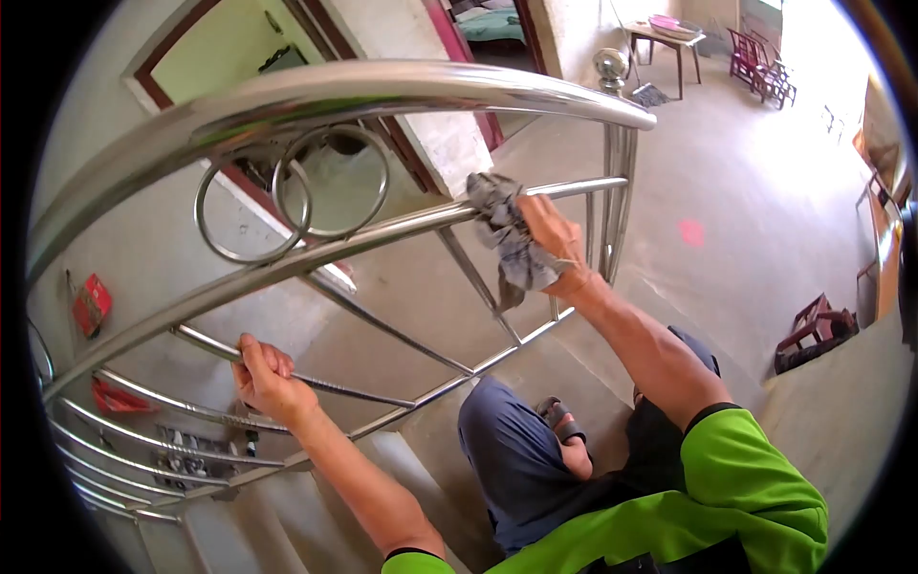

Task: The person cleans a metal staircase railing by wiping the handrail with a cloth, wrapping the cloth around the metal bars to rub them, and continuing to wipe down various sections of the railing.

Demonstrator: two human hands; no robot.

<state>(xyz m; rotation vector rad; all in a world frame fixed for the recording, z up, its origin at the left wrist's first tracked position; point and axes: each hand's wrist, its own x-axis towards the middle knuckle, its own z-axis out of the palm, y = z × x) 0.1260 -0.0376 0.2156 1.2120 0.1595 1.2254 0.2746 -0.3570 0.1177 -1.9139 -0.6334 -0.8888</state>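
Note:
A grey patterned cloth (pixel 516 244) is bunched in my right hand (pixel 553 234) and lies over the middle rail (pixel 382 230) of a shiny metal stair railing. My left hand (pixel 268 378) is closed around a slanted baluster (pixel 349 390) lower down on the left. Above both hands curves the thick top handrail (pixel 382 86). Two overlapping metal rings (pixel 292 196) sit between the top handrail and the middle rail, left of the cloth.
Stair steps (pixel 382 478) run below the railing, under my legs and sandalled foot (pixel 564 421). Beyond stand a small table (pixel 660 36) with a pink basin, red chairs (pixel 760 67), a dark red stool (pixel 813 325) and doorways. A ball-topped post (pixel 612 69) rises behind the handrail.

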